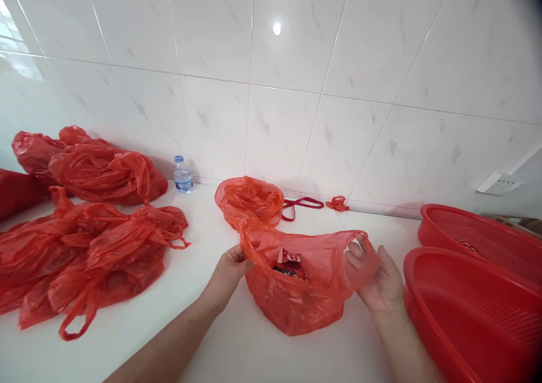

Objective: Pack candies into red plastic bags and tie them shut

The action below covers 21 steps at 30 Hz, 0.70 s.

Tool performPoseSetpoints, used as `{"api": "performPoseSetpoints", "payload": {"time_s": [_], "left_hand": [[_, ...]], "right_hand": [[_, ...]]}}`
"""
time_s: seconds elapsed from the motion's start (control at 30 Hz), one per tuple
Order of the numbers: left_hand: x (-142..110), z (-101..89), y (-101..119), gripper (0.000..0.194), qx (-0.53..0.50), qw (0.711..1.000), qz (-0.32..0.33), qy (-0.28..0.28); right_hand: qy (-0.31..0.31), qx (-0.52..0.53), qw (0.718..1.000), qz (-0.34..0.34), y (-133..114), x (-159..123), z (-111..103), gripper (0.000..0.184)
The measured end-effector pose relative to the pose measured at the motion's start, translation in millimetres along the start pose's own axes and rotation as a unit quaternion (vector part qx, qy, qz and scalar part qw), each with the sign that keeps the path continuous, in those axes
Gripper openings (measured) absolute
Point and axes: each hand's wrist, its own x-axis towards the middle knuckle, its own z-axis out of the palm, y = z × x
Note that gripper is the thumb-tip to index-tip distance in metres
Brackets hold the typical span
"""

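Observation:
In front of me a thin red plastic bag [296, 309] rests on the white table with its mouth spread wide. Small red wrapped packets [290, 259] lie inside it. My left hand [228, 273] pinches the bag's left edge between thumb and fingers. At the opposite side, my right hand [379, 275] has its fingers inside the bag's right handle, seen partly through the film, with the thumb outside. Just behind stands another red plastic bag [249, 199], opened and crumpled, close to the left side of the held one.
Tied red bags [97, 247] fill the left, with more red bags [101, 168] behind. A water bottle [183, 175] stands by the tiled wall. A dark red strap [305, 203] and a red plastic scrap [337, 203] lie at the back. Red baskets [432, 309] stand right.

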Motion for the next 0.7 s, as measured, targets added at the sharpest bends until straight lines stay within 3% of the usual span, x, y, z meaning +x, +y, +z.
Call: {"api": "performPoseSetpoints", "payload": {"time_s": [0.1, 0.2, 0.3, 0.4, 0.47, 0.57, 0.7], "left_hand": [[-2.2, -14.8, 5.4, 0.016, -0.034, 0.995, 0.062, 0.073], [-2.7, -27.7, 8.9, 0.016, -0.054, 0.991, 0.082, 0.096], [-3.1, -31.7, 8.5, 0.015, -0.032, 0.994, 0.066, 0.075], [-5.4, -30.2, 6.6, 0.017, -0.027, 0.998, 0.042, 0.042], [-7.6, -28.7, 6.2, 0.032, -0.025, 0.999, 0.028, 0.003], [-9.8, -25.6, 7.3, 0.064, -0.020, 0.998, 0.024, -0.055], [-9.7, -15.0, 9.6, 0.067, -0.020, 0.996, 0.037, -0.079]], "right_hand": [[0.028, 0.000, 0.999, -0.019, -1.4, -0.7, -6.8, 0.035], [0.043, -0.006, 0.998, -0.051, -0.1, -1.2, -6.7, 0.039], [0.049, -0.030, 0.996, -0.066, 7.3, 3.5, -6.1, 0.052], [0.093, -0.080, 0.990, -0.065, 17.0, 11.2, -12.9, 0.072], [0.097, -0.120, 0.987, -0.051, 22.8, 14.4, -17.5, 0.079], [0.037, -0.170, 0.985, -0.024, 31.8, 13.6, -14.1, 0.091], [-0.029, -0.164, 0.986, 0.003, 45.4, 7.1, 9.1, 0.088]]}}
